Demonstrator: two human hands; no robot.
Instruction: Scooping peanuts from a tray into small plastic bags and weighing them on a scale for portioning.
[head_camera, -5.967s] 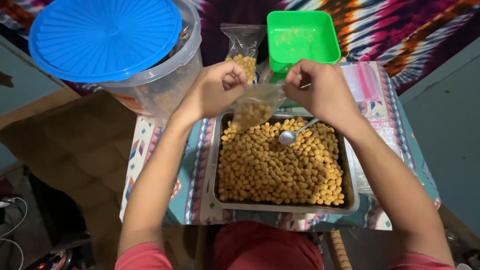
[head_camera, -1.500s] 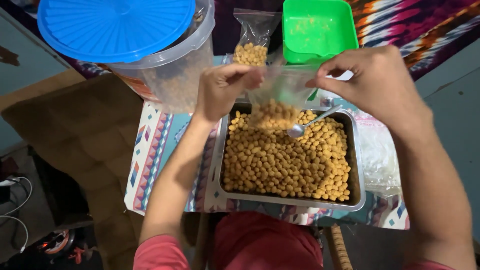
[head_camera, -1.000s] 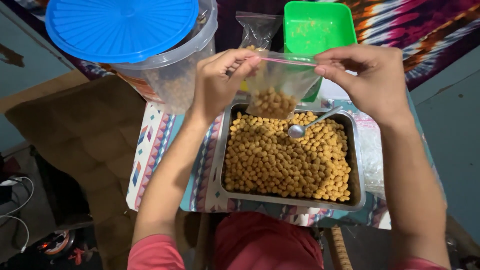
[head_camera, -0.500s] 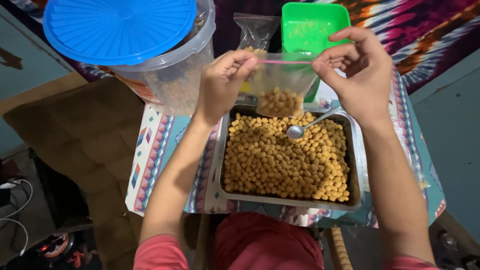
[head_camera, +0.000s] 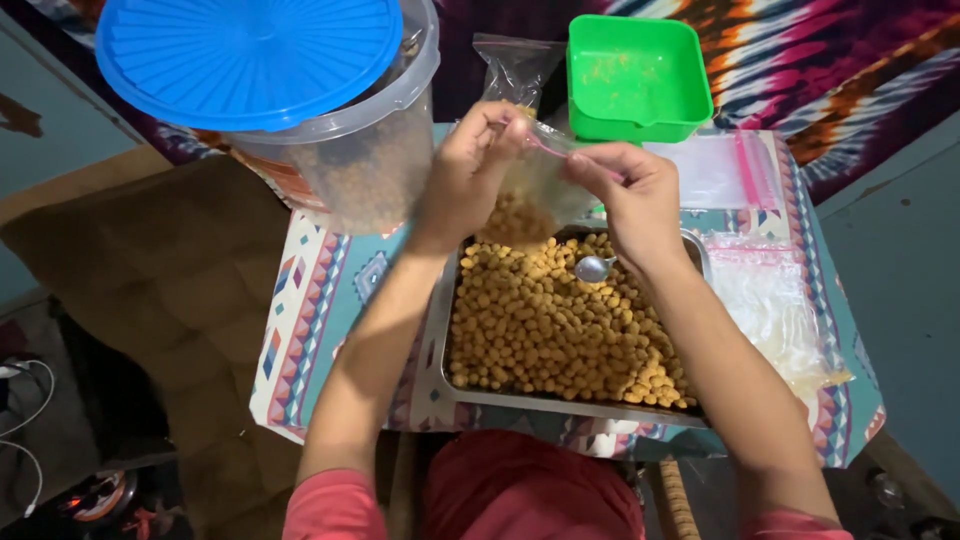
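Note:
My left hand (head_camera: 468, 165) and my right hand (head_camera: 628, 195) pinch the pink zip strip at the top of a small clear bag (head_camera: 530, 195) partly filled with small tan round snacks. The bag hangs over the far end of a metal tray (head_camera: 440, 340) heaped with the same snacks. A metal spoon (head_camera: 592, 267) lies in the tray just under my right hand.
A big clear tub with a blue lid (head_camera: 250, 60) stands at the far left. A green square container (head_camera: 635, 75) and a filled bag (head_camera: 515, 70) sit behind the tray. Empty zip bags (head_camera: 770, 290) lie at the right on the patterned cloth (head_camera: 320, 290).
The bag was raised off the tray. My hands, first spread wide along its top, have come closer together on the zip strip.

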